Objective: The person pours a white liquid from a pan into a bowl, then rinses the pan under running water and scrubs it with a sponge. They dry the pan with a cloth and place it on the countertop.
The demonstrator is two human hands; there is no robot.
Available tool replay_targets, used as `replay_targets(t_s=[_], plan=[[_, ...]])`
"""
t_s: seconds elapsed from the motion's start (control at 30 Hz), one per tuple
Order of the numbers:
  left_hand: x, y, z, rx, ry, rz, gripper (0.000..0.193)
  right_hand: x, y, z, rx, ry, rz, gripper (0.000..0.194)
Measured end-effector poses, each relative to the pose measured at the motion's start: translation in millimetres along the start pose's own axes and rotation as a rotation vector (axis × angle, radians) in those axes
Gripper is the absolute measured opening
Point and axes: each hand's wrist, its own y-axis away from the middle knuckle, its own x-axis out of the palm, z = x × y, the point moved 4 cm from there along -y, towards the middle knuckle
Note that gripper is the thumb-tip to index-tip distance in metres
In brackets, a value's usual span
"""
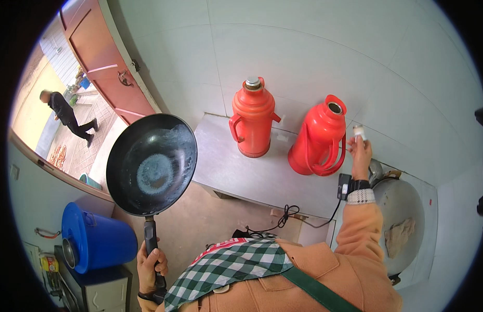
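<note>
My left hand (pixel 151 265) is closed round the black handle of a wok (pixel 151 165), whose dark inside carries a whitish film and a ring-shaped patch. A small whitish stopper (pixel 359 133), probably a flask cork, is pinched in the fingers of my right hand (pixel 360 150). Just left of that hand stands a red thermos flask (pixel 317 144) with its mouth uncovered. Another red thermos flask (pixel 254 121), topped by a silvery cap, stands farther left on the grey counter (pixel 225 165).
Right of the counter sits a large metal pan or lid (pixel 405 202) with a brown cloth (pixel 399 237) on it. A black cable (pixel 284 218) hangs by the counter's edge. At left are a blue lidded bucket (pixel 109 241), a red door (pixel 105 58) and a person walking outside (pixel 66 113).
</note>
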Motion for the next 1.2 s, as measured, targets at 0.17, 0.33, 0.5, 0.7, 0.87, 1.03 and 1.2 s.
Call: replay_targets(t_s=[0.17,0.33,0.5,0.7,0.87,1.03,1.2], plan=[[-1,6,-6,-0.016,0.001,0.026,0.034,-6,34,-70,0.192,-0.02,-0.207,0.044],[5,12,-13,-0.077,0.032,0.02,0.032,37,24,-91,-0.071,-0.092,-0.178,0.042],[13,14,-18,-0.101,0.036,-0.029,0.034,40,11,-100,0.006,0.106,-0.325,0.042],[13,9,-11,-0.117,0.039,-0.046,0.03,36,5,-97,0.004,0.048,-0.287,0.042],[-4,0,1,-0.157,0.021,-0.056,0.024,41,27,-51,0.04,0.108,-0.175,0.042],[-22,-13,8,-0.221,0.021,-0.038,0.028,60,44,-3,0.091,0.146,-0.032,0.04],[-41,-33,7,-0.291,0.065,0.029,0.028,96,59,31,0.157,0.239,0.142,0.035]])
